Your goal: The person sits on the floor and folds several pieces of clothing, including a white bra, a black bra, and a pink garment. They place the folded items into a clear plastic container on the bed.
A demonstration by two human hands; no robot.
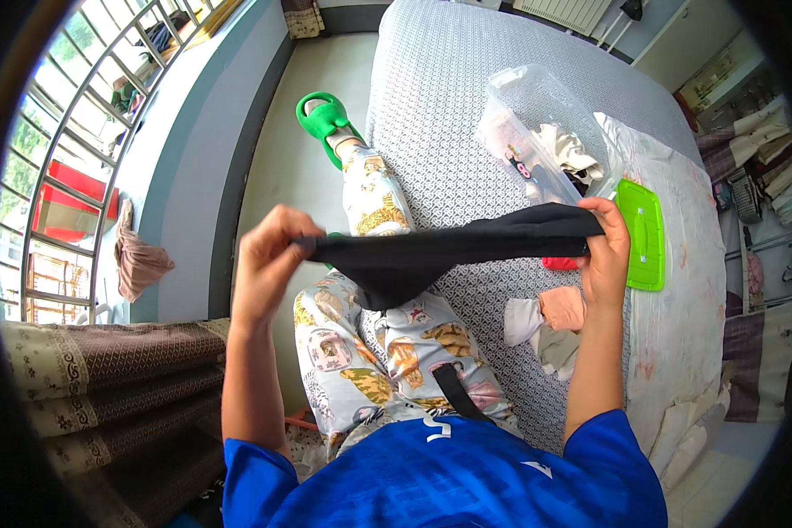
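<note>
A black stretchy garment (466,251) is pulled taut between my two hands above my lap; its exact kind I cannot make out. My left hand (273,255) pinches one end, with the fingers closed and slightly blurred. At the other end, my right hand (605,251) grips the cloth between thumb and fingers. Part of the garment sags below the stretched line, nearer my left hand. A separate black cloth strip (458,392) lies across my patterned trousers.
On the bed (440,106) stands a clear plastic box (546,114) with clothes inside. A green lid (641,236) lies beside it. Small folded cloth pieces (546,326) rest near my right forearm. The barred window (70,176) and patterned curtain (123,387) are at the left.
</note>
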